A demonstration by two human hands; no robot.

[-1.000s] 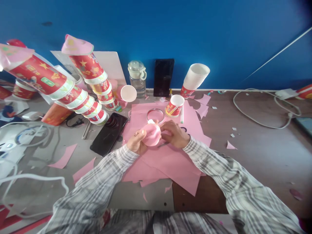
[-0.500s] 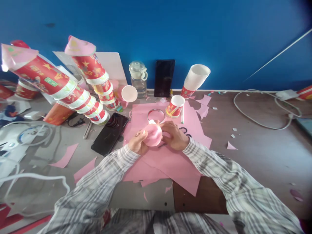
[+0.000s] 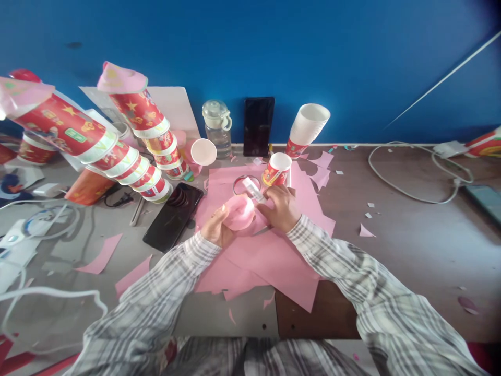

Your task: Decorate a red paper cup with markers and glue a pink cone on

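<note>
My left hand [image 3: 216, 227] grips a round piece of pink paper [image 3: 238, 213] by its left edge, thumb on top. It looks slightly curved, like a shallow cone. My right hand [image 3: 282, 207] is closed on a small white tube [image 3: 252, 189] with grey print, which points up and left just above the paper piece. What kind of tube it is I cannot tell. Under both hands lie overlapping pink sheets [image 3: 270, 271]. A thin ring [image 3: 236, 184] rests behind the tube, partly covered by it. Close behind my right hand stands a red printed paper cup [image 3: 275, 170].
Two tall stacks of red paper cups with pink cone tops [image 3: 129, 112] [image 3: 84, 133] stand left. A black phone [image 3: 173, 216] lies nearby. At the wall are a water bottle [image 3: 217, 130], an upright phone [image 3: 258, 125] and nested cups [image 3: 307, 128]. Cable [image 3: 415, 201] and paper scraps lie right.
My right hand has drawn back from the pink paper piece, bringing the white tube into fuller view. My left hand keeps hold of the paper, now slightly lower left. The whole view has shifted a little.
</note>
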